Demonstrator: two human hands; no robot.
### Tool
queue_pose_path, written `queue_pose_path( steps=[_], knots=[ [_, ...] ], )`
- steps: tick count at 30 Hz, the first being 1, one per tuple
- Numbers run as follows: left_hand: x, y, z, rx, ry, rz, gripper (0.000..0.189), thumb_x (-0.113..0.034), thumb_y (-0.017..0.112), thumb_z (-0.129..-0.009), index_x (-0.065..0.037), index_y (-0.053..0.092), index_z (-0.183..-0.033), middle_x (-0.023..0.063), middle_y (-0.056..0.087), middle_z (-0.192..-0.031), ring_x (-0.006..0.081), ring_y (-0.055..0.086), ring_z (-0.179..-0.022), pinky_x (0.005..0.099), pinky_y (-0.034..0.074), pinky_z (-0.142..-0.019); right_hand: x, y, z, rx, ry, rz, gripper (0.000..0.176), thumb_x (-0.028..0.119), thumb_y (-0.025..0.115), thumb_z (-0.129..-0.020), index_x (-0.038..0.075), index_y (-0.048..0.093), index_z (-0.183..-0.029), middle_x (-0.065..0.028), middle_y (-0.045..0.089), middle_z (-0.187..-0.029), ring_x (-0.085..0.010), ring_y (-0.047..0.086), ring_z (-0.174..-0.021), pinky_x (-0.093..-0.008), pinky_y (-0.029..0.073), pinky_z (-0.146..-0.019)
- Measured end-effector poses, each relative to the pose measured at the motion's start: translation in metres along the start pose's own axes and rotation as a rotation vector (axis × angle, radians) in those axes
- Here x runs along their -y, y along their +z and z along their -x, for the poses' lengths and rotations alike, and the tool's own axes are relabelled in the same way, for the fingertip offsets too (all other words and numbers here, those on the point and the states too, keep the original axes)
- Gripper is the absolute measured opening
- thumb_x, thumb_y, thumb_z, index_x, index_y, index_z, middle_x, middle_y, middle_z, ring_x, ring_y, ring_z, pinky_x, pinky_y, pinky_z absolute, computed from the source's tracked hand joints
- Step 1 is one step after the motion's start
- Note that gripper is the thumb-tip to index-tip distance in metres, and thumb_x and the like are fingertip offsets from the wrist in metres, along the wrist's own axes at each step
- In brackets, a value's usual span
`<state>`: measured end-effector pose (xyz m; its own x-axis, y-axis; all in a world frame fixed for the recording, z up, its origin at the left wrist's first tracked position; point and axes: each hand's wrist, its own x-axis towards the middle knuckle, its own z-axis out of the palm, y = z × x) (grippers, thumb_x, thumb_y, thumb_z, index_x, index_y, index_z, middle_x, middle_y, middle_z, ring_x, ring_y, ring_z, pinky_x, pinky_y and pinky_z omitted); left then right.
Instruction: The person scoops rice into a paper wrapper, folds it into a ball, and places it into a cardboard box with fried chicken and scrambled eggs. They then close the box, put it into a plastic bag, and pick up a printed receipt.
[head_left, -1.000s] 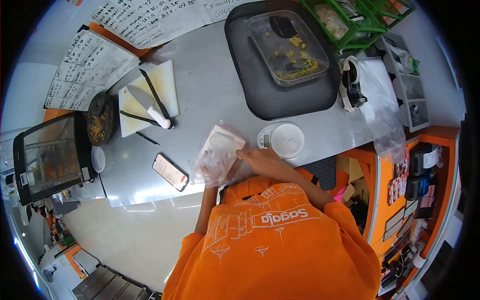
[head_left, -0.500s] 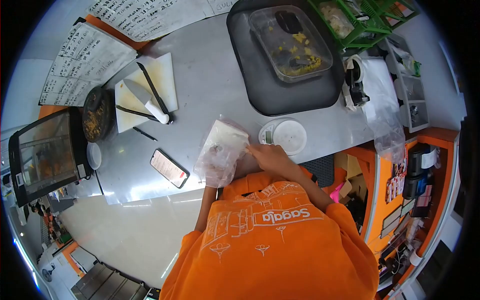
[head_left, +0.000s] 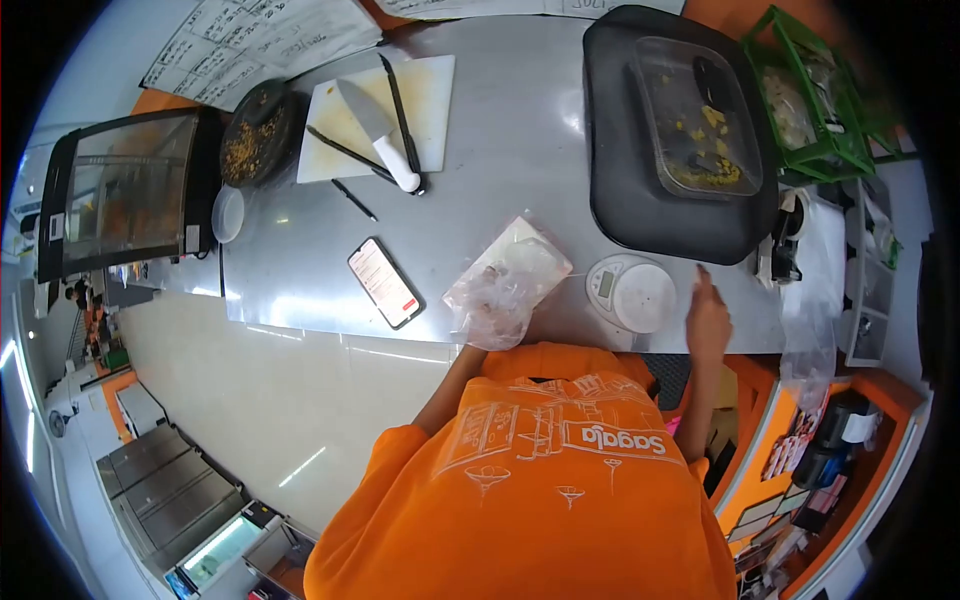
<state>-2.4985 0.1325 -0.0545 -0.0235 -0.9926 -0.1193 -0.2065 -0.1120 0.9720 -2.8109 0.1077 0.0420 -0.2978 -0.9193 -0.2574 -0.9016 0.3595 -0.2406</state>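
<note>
A clear plastic bag [head_left: 495, 318] with a white, flat packet [head_left: 530, 258] lies over the front edge of the steel counter. My left hand [head_left: 482, 342] is at the bag's near end, its fingers mostly covered by crinkled plastic, and it appears to hold the bag. My right hand [head_left: 708, 318] is stretched out right of the white kitchen scale [head_left: 642, 296], a finger extended toward the black tray, with nothing visible in it. A phone [head_left: 385, 282] with a lit screen lies left of the bag.
On the black tray [head_left: 625, 190] stands a clear tub [head_left: 690, 130] with yellow bits. A knife [head_left: 368, 112] and black tongs [head_left: 398, 105] lie on a cutting board [head_left: 435, 110]. A green basket [head_left: 815, 150], tape dispenser [head_left: 786, 245] and plastic bags [head_left: 815, 290] are at the right.
My right hand has left the bag and moved right, past the scale. My left hand stays at the bag. The camera view has shifted, so the counter things appear elsewhere in the picture.
</note>
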Motion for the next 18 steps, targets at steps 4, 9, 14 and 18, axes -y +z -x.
queue_pose_path(
  steps=[4, 9, 14, 18],
  knots=[
    [-0.002, 0.006, -0.002, -0.014, 0.156, -0.309, 0.036, -0.011, 0.059, -0.079, 0.0, 0.046, -0.111, 0.0094, 0.055, -0.104, 0.0164, 0.053, -0.093, 0.0245, 0.048, -0.075, 0.011, 0.006, -0.003, -0.304, -0.394, 0.191, 0.039, 0.014, 0.05, -0.081, 0.011, 0.047, -0.119, -0.0151, 0.051, -0.11, -0.0307, 0.048, -0.101, -0.0422, 0.037, -0.086],
    [-0.013, 0.0, 0.0, 0.035, -0.112, -0.101, 0.043, -0.017, 0.062, -0.077, -0.002, 0.041, -0.111, 0.0094, 0.052, -0.101, 0.0176, 0.053, -0.088, 0.0272, 0.046, -0.072, 0.101, 0.056, 0.021, -0.03, -0.884, -0.385, 0.015, 0.008, 0.054, -0.077, 0.002, 0.057, -0.091, -0.0143, 0.057, -0.088, -0.0312, 0.056, -0.078, -0.0394, 0.044, -0.07],
    [-0.004, -0.004, 0.004, 0.046, 0.135, -0.348, 0.047, -0.016, 0.065, -0.074, -0.002, 0.045, -0.114, 0.01, 0.056, -0.1, 0.0173, 0.057, -0.08, 0.0255, 0.05, -0.068, 0.108, 0.077, 0.026, 0.117, -0.85, -0.545, 0.011, 0.009, 0.053, -0.08, 0.0, 0.055, -0.085, -0.0177, 0.054, -0.072, -0.0351, 0.054, -0.06, -0.0397, 0.044, -0.053],
    [0.048, 0.018, 0.002, -0.012, -0.144, 0.611, 0.05, -0.016, 0.066, -0.074, -0.001, 0.039, -0.112, 0.0105, 0.048, -0.104, 0.0175, 0.048, -0.094, 0.0315, 0.045, -0.074, 0.11, 0.065, 0.022, 0.202, -0.843, -0.613, 0.011, 0.009, 0.053, -0.081, -0.001, 0.055, -0.085, -0.0163, 0.055, -0.073, -0.0348, 0.054, -0.061, -0.0385, 0.043, -0.054]
  ],
)
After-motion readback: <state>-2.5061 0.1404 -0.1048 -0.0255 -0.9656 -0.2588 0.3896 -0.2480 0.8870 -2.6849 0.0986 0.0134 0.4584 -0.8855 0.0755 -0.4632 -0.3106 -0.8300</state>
